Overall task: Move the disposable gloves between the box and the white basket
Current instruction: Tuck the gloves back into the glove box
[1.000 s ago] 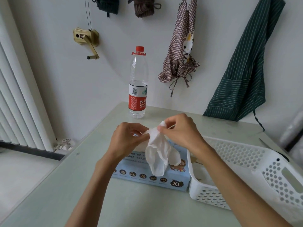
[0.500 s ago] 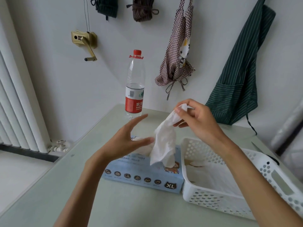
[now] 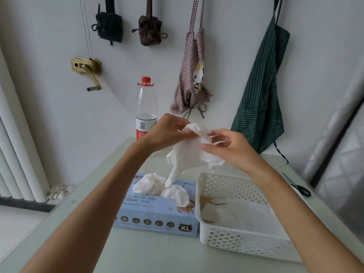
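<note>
Left hand (image 3: pixel 167 133) and right hand (image 3: pixel 228 148) both pinch white glove (image 3: pixel 189 154) up in air, over blue box (image 3: pixel 157 215) beside white basket (image 3: pixel 246 243).

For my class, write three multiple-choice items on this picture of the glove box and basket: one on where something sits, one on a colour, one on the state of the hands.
1. Where is the white perforated plastic basket?
A. Directly right of the light blue cardboard glove box
B. On top of the box
C. Behind the bottle

2. What colour is the cap of the clear plastic water bottle?
A. Green
B. Red
C. White

3. What are the hands doing?
A. Both lie flat on the table
B. Only one touches the glove
C. The left hand and right hand both hold the thin white disposable glove in the air

Answers:
1 A: their sides meet on the pale green table.
2 B: the cap shows red against the wall.
3 C: fingers of both hands pinch the glove's upper edge above the box.
</note>
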{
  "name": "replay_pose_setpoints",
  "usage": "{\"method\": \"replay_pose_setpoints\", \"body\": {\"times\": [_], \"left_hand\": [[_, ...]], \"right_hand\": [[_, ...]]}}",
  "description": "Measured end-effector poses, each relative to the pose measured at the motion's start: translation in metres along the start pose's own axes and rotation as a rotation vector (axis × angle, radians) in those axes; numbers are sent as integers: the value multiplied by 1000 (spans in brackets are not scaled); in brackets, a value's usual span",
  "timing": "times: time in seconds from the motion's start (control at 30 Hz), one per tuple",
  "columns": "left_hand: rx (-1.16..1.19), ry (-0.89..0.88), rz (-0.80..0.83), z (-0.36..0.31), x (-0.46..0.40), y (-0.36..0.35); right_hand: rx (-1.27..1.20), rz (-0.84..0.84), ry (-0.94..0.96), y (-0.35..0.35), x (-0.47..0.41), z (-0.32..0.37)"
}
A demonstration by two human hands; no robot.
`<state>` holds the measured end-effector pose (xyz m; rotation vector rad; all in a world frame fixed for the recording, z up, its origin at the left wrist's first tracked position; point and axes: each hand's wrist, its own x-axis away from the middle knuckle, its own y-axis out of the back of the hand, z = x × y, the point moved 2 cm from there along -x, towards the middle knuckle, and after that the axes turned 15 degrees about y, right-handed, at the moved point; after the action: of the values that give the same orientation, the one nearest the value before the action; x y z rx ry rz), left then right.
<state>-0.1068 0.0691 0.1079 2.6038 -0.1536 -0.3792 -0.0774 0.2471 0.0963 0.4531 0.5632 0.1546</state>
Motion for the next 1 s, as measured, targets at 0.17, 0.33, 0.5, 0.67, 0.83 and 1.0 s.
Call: {"method": "replay_pose_setpoints", "body": {"times": [0.17,0.33,0.5,0.67,0.83,1.0], "left_hand": [[49,59,88,-6,13,-18],[176,204,276,-5,24,-49],[88,260,406,0,26,-80],[-80,49,268,-6,21,-93],[-199,-36,478,-22,15,-107],[-252,-111,354,-27,0,-100]], "right_hand": [[87,76,-154,52,14,2],[173,183,-198,77,34,-6],[60,5,-74,84,49,-14],[119,107,120,88,58,-19],[128,121,191,96,55,-14],[374,288,24,120,52,-24]]}}
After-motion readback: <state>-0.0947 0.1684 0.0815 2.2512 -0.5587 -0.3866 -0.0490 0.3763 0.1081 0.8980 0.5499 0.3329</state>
